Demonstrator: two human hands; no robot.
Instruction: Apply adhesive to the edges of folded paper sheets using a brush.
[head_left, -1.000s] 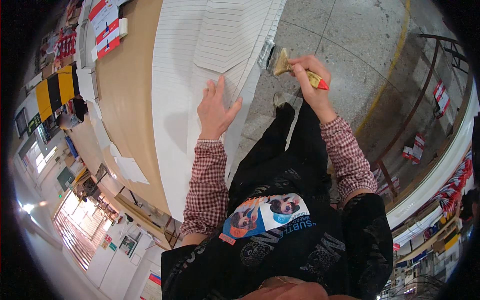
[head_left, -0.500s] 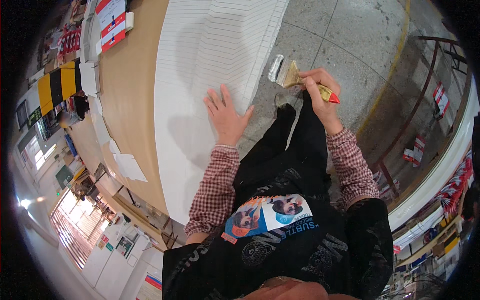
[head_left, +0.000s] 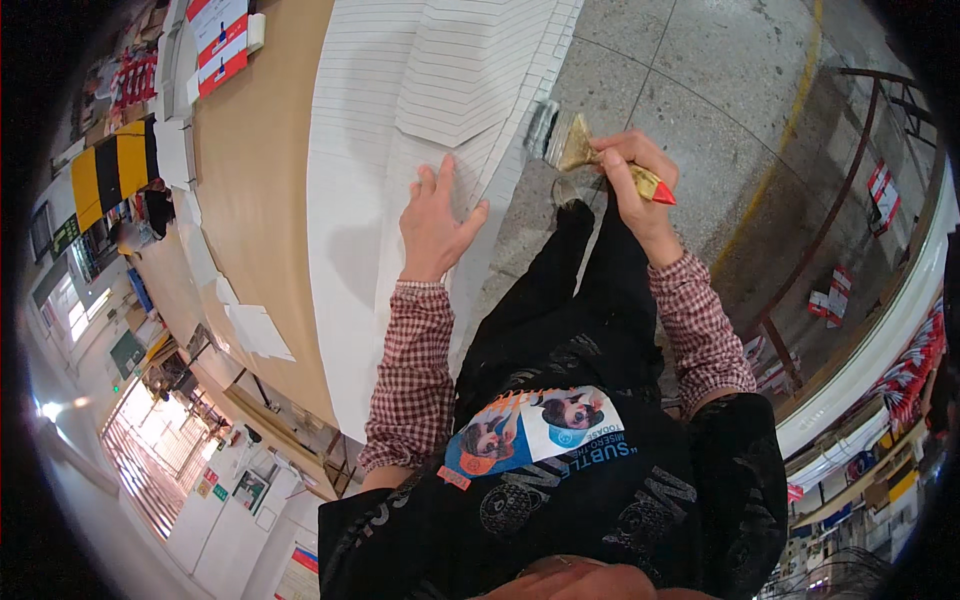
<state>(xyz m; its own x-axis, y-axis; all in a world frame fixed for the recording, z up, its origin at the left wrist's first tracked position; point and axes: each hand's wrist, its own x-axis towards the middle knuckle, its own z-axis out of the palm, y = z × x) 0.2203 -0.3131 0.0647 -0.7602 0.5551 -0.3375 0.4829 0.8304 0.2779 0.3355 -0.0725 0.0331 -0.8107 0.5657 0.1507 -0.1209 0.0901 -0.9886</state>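
Note:
A wide flat paintbrush with a gold-coloured metal band, a yellowish handle and a red tip is gripped in my right hand. Its whitish, wet-looking bristles point left and are at the right edge of the white sheets; I cannot tell whether they touch. These sheets lie overlapped in a fanned stack, their many edges showing as close parallel lines that bend in a zigzag. My left hand lies on the sheets with fingers spread, near the end of the fanned rows, holding nothing.
The tan table top runs along the left, with torn white paper and a red-and-white printed card on it. Speckled floor spreads to the right, where a dark metal frame stands. A black-and-yellow striped block is at far left.
My left hand has shifted slightly left and toward me, and the plain sheet area beneath it has shifted too. The brush in my right hand has moved a little left, toward the sheets' edge.

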